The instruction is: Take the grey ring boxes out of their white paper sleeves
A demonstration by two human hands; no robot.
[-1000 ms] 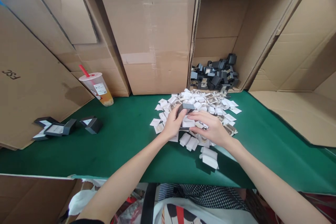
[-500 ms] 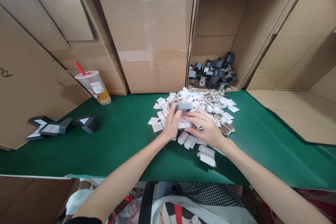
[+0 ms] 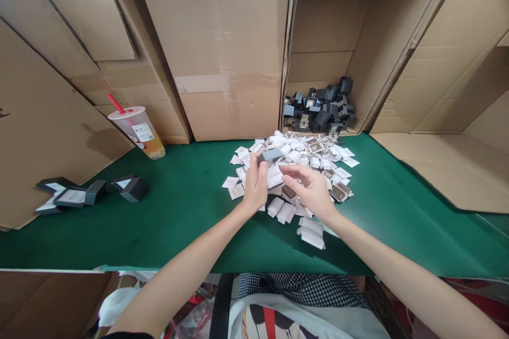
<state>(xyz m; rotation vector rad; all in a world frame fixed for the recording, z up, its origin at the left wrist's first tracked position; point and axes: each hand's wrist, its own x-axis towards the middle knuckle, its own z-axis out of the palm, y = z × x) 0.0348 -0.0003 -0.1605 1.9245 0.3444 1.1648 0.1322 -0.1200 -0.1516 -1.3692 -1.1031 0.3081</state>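
Observation:
A small dark jewelry-style box [image 3: 270, 155] with its lid raised is gripped in my left hand [image 3: 255, 183], thumb along its side. White lining shows inside it, facing me. At the right edge of that white paper insert [image 3: 274, 177], my right hand [image 3: 304, 185] has its thumb and index finger pinched together; how much of the insert they hold is partly hidden. Beneath and behind both hands spreads a heap of folded white paper inserts [image 3: 296, 145], some with brown sides. One folded insert [image 3: 311, 233] lies nearest to me.
Several open dark boxes [image 3: 71, 196] lie at the left, with another dark box [image 3: 133, 189] beside them. A drink cup [image 3: 139, 130] with a red straw leans by the cartons. An open carton [image 3: 322, 21] at the back holds many dark boxes [image 3: 322, 106].
My left hand has tilted the box, with its lid now turned at an angle. My right hand has drawn slightly right and down, from across the box to the insert's edge.

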